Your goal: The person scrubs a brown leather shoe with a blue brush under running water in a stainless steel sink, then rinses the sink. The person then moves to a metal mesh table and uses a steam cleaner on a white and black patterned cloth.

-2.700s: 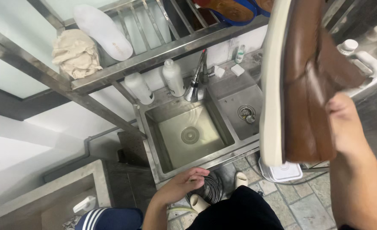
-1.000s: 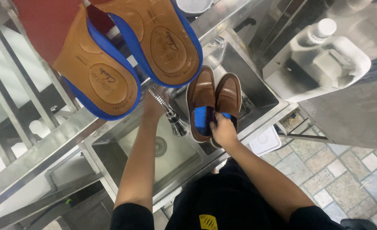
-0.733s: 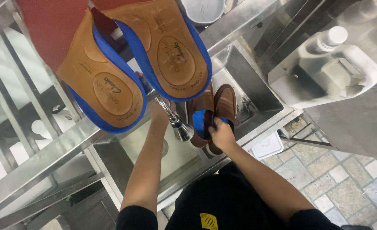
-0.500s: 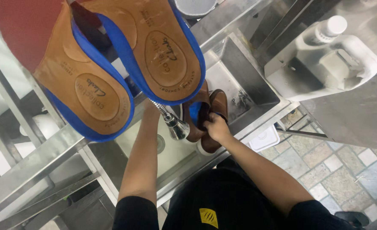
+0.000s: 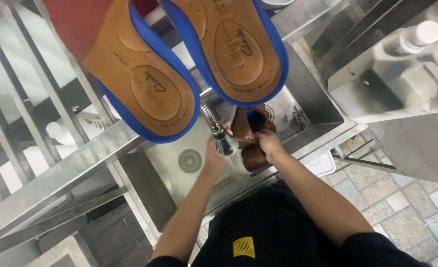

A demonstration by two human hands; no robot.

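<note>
Gripping a pair of brown shoes (image 5: 251,141) over the steel sink (image 5: 308,106), right hand (image 5: 268,143) closed around them; left hand (image 5: 213,157) beside it at the spray faucet head (image 5: 224,143) (grip hidden).

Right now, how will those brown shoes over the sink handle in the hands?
Brown shoes sit by the faucet head, so probably wet and slippery. The right hand pinches both together, so likely light. They keep shape, so fairly stiff.

Two blue-edged tan shoe soles (image 5: 144,74) are hanging overhead, two brown shoes (image 5: 251,143) are sitting over one steel sink (image 5: 318,111), and two white bottles (image 5: 416,37) are standing nearby.
</note>
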